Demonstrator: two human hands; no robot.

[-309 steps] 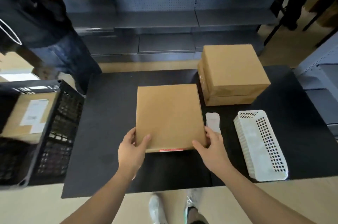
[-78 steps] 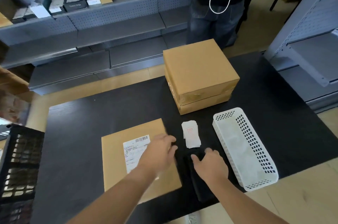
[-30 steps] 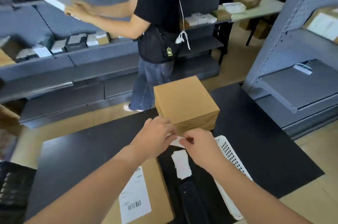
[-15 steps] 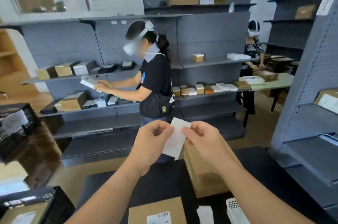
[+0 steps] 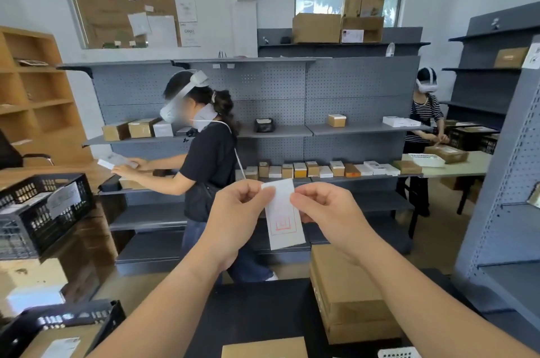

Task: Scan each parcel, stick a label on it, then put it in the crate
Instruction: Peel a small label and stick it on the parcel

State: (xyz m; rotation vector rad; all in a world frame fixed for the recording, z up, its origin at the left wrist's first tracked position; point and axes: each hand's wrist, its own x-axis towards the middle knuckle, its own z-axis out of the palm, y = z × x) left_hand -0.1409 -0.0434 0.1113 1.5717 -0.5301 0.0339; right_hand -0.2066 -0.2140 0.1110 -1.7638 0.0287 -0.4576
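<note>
A: Grey pegboard shelving (image 5: 292,100) fills the background. Which step is this?
B: Labelling, I'd say. Low in frame: black tabletop (image 5: 257,311), black plastic crate (image 5: 70,317) in the lower left corner, flat brown cardboard parcel (image 5: 264,351) at the bottom edge.
A: Hands?
B: Centre frame, left hand (image 5: 233,220) and right hand (image 5: 330,211) both pinch 1 white paper label with red print (image 5: 283,217), well above the parcel. Next: peel, lower, press flat.

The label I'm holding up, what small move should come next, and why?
Probably start peeling it apart at the top edge: the left hand and right hand each pinch the label there, held up in the air, and the flat parcel it likely goes on lies below, near the picture's bottom edge.
</note>
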